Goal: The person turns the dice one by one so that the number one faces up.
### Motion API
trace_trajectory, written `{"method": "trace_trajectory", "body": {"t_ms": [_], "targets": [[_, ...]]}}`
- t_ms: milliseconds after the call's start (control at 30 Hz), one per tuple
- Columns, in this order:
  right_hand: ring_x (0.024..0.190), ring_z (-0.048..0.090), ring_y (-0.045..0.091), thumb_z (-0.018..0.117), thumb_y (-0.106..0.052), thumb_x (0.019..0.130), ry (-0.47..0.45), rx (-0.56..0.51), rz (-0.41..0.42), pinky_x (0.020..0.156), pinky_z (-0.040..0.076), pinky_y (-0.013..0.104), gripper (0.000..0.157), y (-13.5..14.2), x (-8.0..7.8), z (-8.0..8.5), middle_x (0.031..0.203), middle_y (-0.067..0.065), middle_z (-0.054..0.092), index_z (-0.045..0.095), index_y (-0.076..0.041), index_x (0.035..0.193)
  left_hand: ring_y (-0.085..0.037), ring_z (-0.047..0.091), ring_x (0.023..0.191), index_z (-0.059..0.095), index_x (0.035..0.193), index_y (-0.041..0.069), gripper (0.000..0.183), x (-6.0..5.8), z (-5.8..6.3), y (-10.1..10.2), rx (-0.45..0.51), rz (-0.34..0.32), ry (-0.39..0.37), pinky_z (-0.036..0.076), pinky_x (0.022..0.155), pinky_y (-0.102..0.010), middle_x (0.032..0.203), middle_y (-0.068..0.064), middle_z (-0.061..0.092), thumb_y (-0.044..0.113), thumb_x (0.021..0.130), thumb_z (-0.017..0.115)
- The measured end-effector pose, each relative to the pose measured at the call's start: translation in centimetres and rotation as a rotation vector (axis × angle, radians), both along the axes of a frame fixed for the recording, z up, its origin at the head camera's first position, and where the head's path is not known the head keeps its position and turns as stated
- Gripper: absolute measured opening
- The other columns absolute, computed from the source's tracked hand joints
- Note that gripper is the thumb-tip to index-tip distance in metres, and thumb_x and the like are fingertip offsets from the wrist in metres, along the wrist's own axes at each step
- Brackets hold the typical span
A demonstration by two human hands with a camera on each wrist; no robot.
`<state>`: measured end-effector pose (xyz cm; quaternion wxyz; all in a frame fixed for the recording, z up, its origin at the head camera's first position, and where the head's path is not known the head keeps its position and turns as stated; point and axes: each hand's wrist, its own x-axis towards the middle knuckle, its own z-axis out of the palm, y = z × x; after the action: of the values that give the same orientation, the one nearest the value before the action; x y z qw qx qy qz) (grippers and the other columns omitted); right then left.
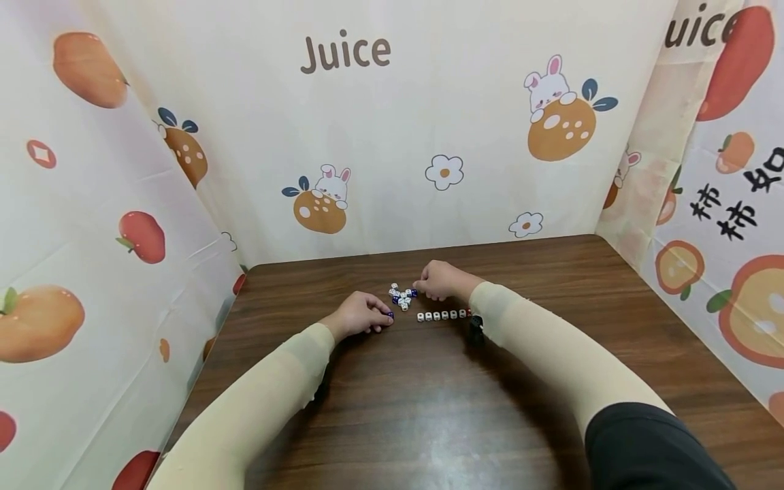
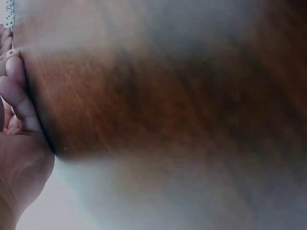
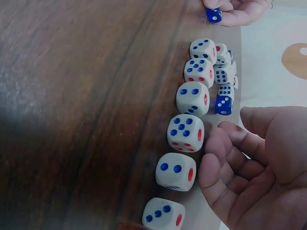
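In the head view my left hand (image 1: 363,314) pinches a blue die (image 1: 390,315) just above the table, left of a row of white dice (image 1: 437,316). The right wrist view shows this blue die (image 3: 214,15) between the left fingertips. My right hand (image 1: 442,280) hovers behind the row, beside a small pile of white and blue dice (image 1: 402,299). In the right wrist view my right hand (image 3: 254,163) has loosely bent fingers, and its thumb is near a blue die (image 3: 223,105) without gripping it. The left wrist view catches only part of my left hand (image 2: 24,148).
A red die (image 1: 469,312) ends the row on the right, partly hidden by the right wrist. The brown wooden table (image 1: 392,401) meets a printed curtain (image 1: 392,122) at the back, with more printed cloth on both sides.
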<state>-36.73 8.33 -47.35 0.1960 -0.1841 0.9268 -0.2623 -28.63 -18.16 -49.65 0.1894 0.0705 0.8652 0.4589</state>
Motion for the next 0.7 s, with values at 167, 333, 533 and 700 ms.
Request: {"method": "trace_trajectory", "body": {"t_ms": [167, 333, 533, 700], "targets": [[0.065, 0.068, 0.014, 0.069, -0.031, 0.115, 0.029, -0.001, 0.004, 0.064, 0.061, 0.028, 0.036, -0.08, -0.01, -0.37, 0.074, 0.001, 0.073, 0.079, -0.011, 0.086, -0.008, 0.070, 0.068, 0.087, 0.108, 0.011, 0.014, 0.01, 0.02, -0.01, -0.007, 0.005, 0.001, 0.057, 0.061, -0.025, 0.078, 0.002, 0.079, 0.020, 0.098, 0.091], [0.066, 0.068, 0.014, 0.069, -0.027, 0.114, 0.042, -0.002, 0.001, 0.064, 0.060, 0.027, 0.034, -0.11, 0.17, -0.48, 0.075, 0.001, 0.073, 0.079, -0.011, 0.086, -0.008, 0.070, 0.068, 0.087, 0.107, 0.011, 0.014, -0.08, -0.17, -0.12, -0.006, 0.009, 0.010, 0.056, 0.060, -0.024, 0.078, 0.003, 0.078, 0.021, 0.098, 0.091], [0.067, 0.068, 0.014, 0.069, -0.025, 0.114, 0.031, 0.006, -0.005, 0.063, 0.058, 0.026, 0.031, -0.05, 0.33, -0.46, 0.077, 0.001, 0.075, 0.080, -0.011, 0.089, -0.008, 0.070, 0.068, 0.087, 0.108, 0.011, 0.015, -0.03, -0.23, -0.14, 0.001, 0.007, 0.000, 0.056, 0.061, -0.025, 0.077, 0.003, 0.078, 0.021, 0.098, 0.092], [0.066, 0.068, 0.013, 0.068, -0.022, 0.114, 0.035, 0.006, -0.002, 0.062, 0.057, 0.025, 0.028, 0.14, 0.20, -0.43, 0.078, 0.001, 0.075, 0.082, -0.009, 0.094, -0.008, 0.070, 0.068, 0.087, 0.108, 0.011, 0.015, -0.15, -0.30, -0.02, 0.004, 0.006, 0.000, 0.056, 0.061, -0.025, 0.078, 0.002, 0.078, 0.021, 0.098, 0.092]]}}
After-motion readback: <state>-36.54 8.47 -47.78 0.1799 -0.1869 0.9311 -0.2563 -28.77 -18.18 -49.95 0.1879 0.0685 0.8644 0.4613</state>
